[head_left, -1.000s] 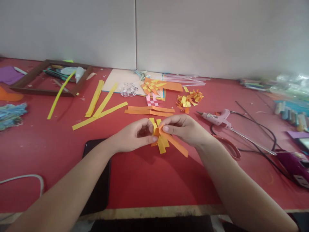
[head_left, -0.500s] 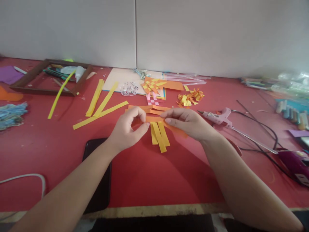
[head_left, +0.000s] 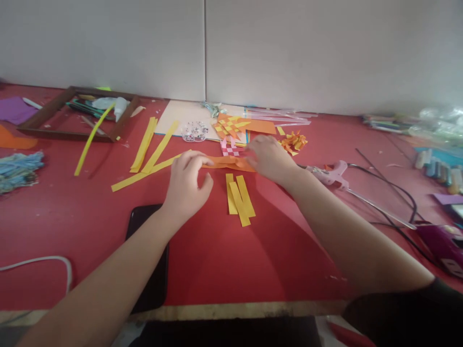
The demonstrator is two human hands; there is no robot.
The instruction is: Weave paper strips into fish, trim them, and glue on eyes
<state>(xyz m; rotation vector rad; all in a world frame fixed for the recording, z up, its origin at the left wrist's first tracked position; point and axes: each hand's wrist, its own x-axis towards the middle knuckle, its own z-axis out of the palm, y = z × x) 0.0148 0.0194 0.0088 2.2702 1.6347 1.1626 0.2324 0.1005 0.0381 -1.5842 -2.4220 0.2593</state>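
The left hand (head_left: 188,185) has its thumb spread from its curled fingers, the fingertips at the near end of the orange strips (head_left: 224,163). The right hand (head_left: 269,156) is blurred over their other end; whether its fingers pinch anything, I cannot tell. Three short yellow strips (head_left: 239,200) lie overlapping on the red tabletop (head_left: 217,270), between the forearms.

Just beyond, a clear container (head_left: 194,131) holds small dark and pale beads, resting on a cream sheet (head_left: 170,115). Further left, a brown frame (head_left: 65,135) surrounds a white bottle (head_left: 120,108) and green-handled tools (head_left: 85,110); a curved yellow strip (head_left: 90,140) crosses its rim.

The right hand partly hides a scrap pile (head_left: 295,141) and stands beside a pink glue gun (head_left: 333,176). The left forearm covers part of a black slab-like device (head_left: 155,274).
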